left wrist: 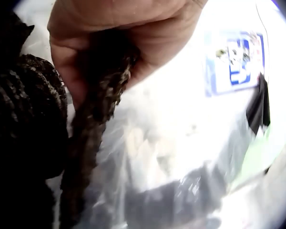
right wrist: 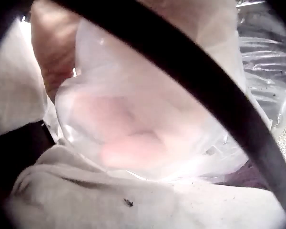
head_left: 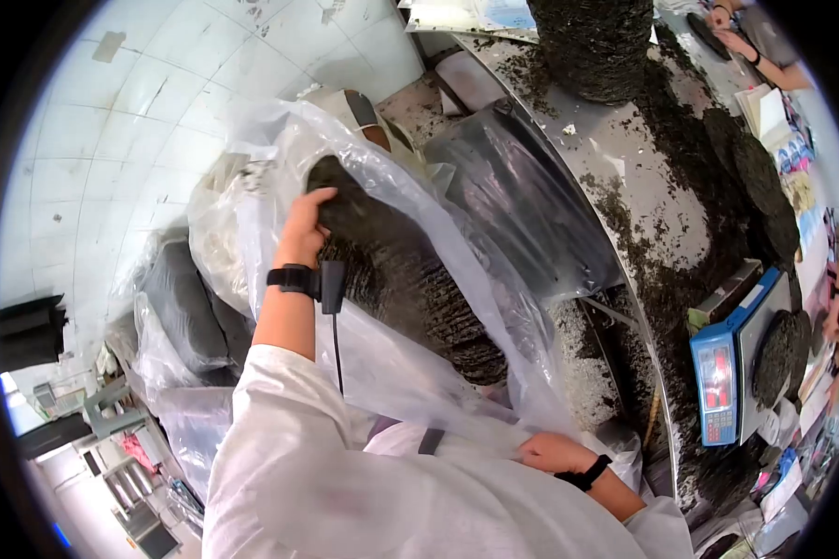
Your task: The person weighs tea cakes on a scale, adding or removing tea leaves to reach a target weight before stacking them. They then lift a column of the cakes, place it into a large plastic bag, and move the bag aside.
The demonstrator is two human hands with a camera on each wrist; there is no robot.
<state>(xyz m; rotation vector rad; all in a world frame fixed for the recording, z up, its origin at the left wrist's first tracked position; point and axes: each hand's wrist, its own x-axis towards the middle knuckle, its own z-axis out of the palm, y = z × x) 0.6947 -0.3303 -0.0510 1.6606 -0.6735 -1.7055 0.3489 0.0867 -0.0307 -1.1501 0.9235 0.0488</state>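
A large clear plastic bag (head_left: 396,373) lies spread around a stack of dark, rough-edged sheets (head_left: 438,317). At the stack's far end my left hand (head_left: 303,228) pinches the edge of a dark sheet (head_left: 354,210), thumb on one side. In the left wrist view the hand (left wrist: 124,28) holds the sheet (left wrist: 86,143) edge-on, fingers on one face and thumb on the other. My right hand (head_left: 555,454) is at the bag's near edge, its fingers curled; in the right wrist view the fingers (right wrist: 133,138) show blurred through the plastic (right wrist: 100,57) they grip.
On the right, a curved table (head_left: 662,224) bears dark crumbs, a dark cylindrical stack (head_left: 597,47) and a blue scale (head_left: 718,373) with a dark round piece (head_left: 774,359). Wrapped dark bundles (head_left: 522,196) stand beside the bag. Another person's hands (head_left: 732,37) are at the top right.
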